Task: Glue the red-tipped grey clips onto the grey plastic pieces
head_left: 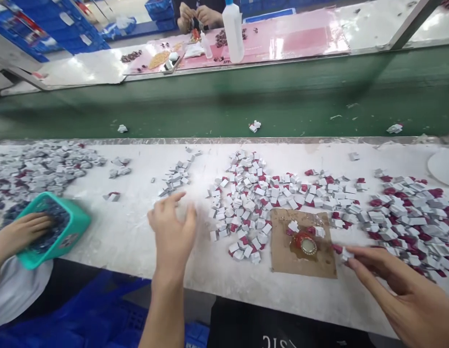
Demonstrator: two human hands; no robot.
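My right hand [402, 290] pinches a small white and dark red plastic piece [343, 253] between thumb and fingertips, beside a square of brown cardboard [304, 268]. On that cardboard sits a red-rimmed bottle cap [308, 245] with wet-looking brownish liquid around it, and a few of the same pieces lie close by. My left hand [172, 232] hovers over the white table with fingers spread and nothing in them. Just beyond its fingertips is a small group of white-grey pieces [177, 176]. To its right spreads a larger pile of white and dark red pieces [246, 193].
A dense heap of pieces [406, 208] covers the right side; another heap [39, 166] lies far left. At left, another person's hand [23, 234] reaches into a green basket [77, 224] of dark pieces. Across the green conveyor belt [195, 106], a co-worker sits behind a white bottle [233, 36].
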